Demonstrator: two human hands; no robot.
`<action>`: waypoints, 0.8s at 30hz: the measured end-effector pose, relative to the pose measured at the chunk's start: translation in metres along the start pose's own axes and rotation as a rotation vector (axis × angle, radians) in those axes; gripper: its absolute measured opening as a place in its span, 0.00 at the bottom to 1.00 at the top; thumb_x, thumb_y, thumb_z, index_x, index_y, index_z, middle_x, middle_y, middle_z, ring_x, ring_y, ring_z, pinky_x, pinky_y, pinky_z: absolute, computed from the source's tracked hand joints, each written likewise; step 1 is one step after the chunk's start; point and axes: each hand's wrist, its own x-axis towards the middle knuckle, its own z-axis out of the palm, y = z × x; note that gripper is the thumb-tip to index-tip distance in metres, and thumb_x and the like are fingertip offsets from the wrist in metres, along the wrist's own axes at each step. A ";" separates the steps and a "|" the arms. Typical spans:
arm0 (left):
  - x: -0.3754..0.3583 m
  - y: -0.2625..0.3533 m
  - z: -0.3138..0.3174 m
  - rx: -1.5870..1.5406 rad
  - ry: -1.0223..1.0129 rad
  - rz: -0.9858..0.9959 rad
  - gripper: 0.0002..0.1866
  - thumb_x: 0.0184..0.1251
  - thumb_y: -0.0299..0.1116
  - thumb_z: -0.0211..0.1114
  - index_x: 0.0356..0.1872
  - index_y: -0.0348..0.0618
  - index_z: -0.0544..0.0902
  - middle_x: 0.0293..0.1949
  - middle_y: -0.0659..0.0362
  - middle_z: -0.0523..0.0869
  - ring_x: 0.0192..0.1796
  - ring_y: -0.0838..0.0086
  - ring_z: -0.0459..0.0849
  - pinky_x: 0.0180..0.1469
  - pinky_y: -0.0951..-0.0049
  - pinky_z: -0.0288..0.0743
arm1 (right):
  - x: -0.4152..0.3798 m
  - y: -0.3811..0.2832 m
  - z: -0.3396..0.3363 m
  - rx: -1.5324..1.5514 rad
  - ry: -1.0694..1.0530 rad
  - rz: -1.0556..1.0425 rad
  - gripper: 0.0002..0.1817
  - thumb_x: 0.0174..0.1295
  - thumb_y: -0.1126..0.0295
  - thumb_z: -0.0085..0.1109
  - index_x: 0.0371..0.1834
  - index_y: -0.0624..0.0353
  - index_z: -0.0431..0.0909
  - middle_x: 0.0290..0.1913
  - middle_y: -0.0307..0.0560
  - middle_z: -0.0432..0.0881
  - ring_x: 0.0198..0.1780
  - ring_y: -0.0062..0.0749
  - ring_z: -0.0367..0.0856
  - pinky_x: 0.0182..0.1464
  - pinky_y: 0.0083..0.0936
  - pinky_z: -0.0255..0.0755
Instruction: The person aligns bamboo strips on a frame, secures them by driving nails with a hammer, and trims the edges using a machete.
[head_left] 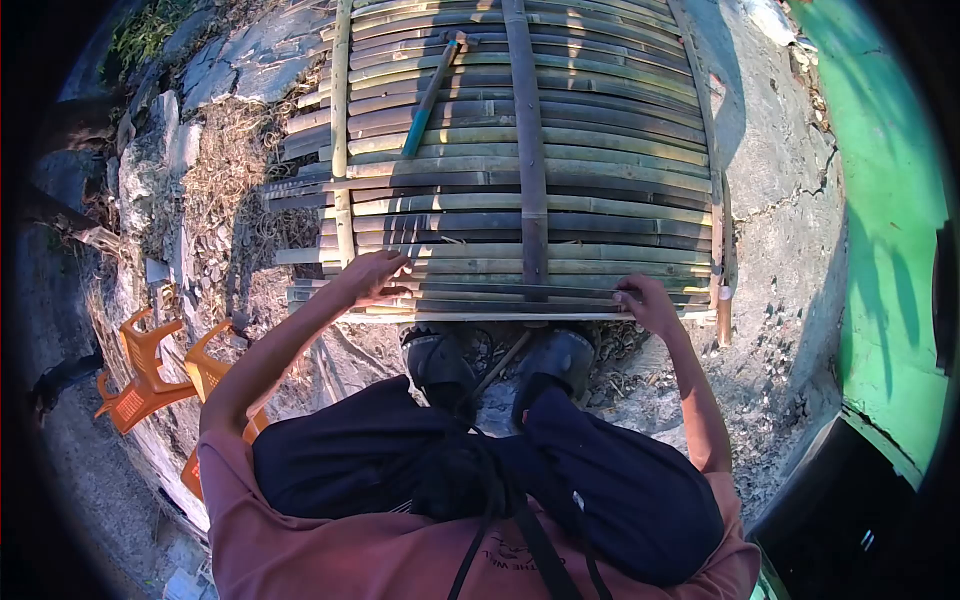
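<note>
A platform of split bamboo slats [620, 205] lies in front of me, its slats running left to right across lengthwise bamboo poles [531, 190]. At its near edge, a thin dark bamboo slat [480, 288] stretches between my two hands. My left hand [376, 279] is at the slat's left part, fingers bent around it, beside the left pole. My right hand [646, 303] has its fingers curled on the slat's right part, close to the front edge. The fingertips of both hands are partly hidden. A hammer [432, 100] with a teal grip lies on the slats farther back.
Orange plastic chairs [150, 372] are at the left on rough ground. Dry straw [225, 170] and broken concrete [260, 55] lie left of the platform. A green surface [890, 200] runs along the right. My dark shoes [555, 365] are just under the near edge.
</note>
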 end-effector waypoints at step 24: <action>-0.025 0.081 -0.209 0.479 1.178 0.020 0.24 0.59 0.32 0.79 0.56 0.45 0.80 0.61 0.52 0.79 0.63 0.58 0.77 0.65 0.57 0.72 | 0.030 -0.098 -0.039 0.218 0.306 -0.122 0.13 0.63 0.77 0.70 0.50 0.64 0.82 0.42 0.42 0.87 0.47 0.26 0.87 0.51 0.26 0.81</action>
